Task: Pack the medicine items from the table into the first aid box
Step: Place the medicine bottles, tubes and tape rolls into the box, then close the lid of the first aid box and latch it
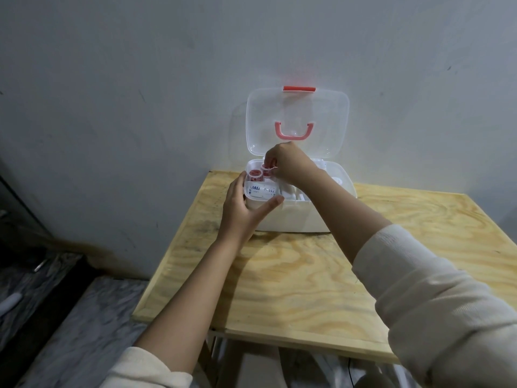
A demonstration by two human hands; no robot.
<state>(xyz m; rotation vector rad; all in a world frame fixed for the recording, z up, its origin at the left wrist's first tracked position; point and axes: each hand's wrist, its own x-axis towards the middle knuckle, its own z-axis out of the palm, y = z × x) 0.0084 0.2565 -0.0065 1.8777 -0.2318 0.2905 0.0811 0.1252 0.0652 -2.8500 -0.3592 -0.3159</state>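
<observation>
A white first aid box (296, 217) stands open at the back of the wooden table (293, 281), its clear lid (330, 119) with a pink handle upright against the wall. My left hand (242, 211) grips the front left corner of the inner white tray (253, 203). In that tray lie a white medicine packet (263, 189) with blue print and a small tape roll with a red centre (255, 174). My right hand (288, 163) reaches over the box and pinches a second red-centred tape roll (266, 171) just above the tray's back left part.
The box sits close to the grey wall (140, 93). The table's left edge (167, 247) drops to a grey marbled floor (78, 331). Dark furniture (16, 219) stands at the far left. The box's right compartments hold white items, partly hidden by my right arm.
</observation>
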